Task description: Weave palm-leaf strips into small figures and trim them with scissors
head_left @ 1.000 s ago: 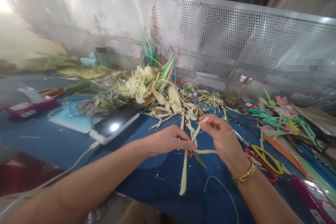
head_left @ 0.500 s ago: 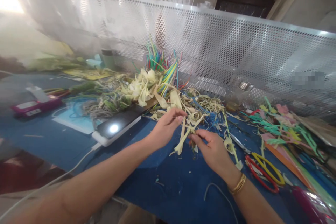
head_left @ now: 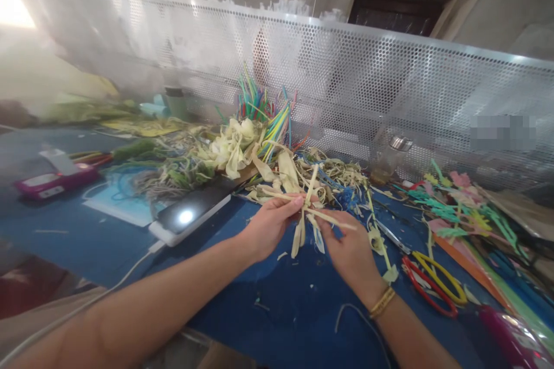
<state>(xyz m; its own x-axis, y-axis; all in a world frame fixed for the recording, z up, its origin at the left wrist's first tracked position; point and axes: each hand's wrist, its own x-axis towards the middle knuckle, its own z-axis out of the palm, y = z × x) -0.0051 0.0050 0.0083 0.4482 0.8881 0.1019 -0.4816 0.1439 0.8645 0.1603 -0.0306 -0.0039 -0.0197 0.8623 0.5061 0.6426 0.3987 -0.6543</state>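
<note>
Between my hands, over the blue tabletop [head_left: 277,300], is a star-shaped piece of pale dried husk strips [head_left: 312,189], its arms spreading in several directions. My left hand [head_left: 273,222] pinches it near the centre, thumb on top. On the right side my right hand [head_left: 350,245] has its fingers closed at the strips, their tips partly hidden behind a strip that crosses them. A gold bracelet [head_left: 382,302] circles the right wrist. Just beyond the hands lies a heap of dried husks [head_left: 285,170], with blue thread [head_left: 348,197] beside it.
Scissors [head_left: 441,282] with red and yellow handles lie right of my right hand. A phone [head_left: 190,213] with a cable is at left, beside a blue face mask [head_left: 115,204]. Coloured stems [head_left: 259,104] stand before a perforated metal screen [head_left: 346,63]. A glass jar [head_left: 389,158] stands at right.
My left hand has closed on the centre of the husk strips, which have turned and now fan out like a star. My right hand stays at their right side.
</note>
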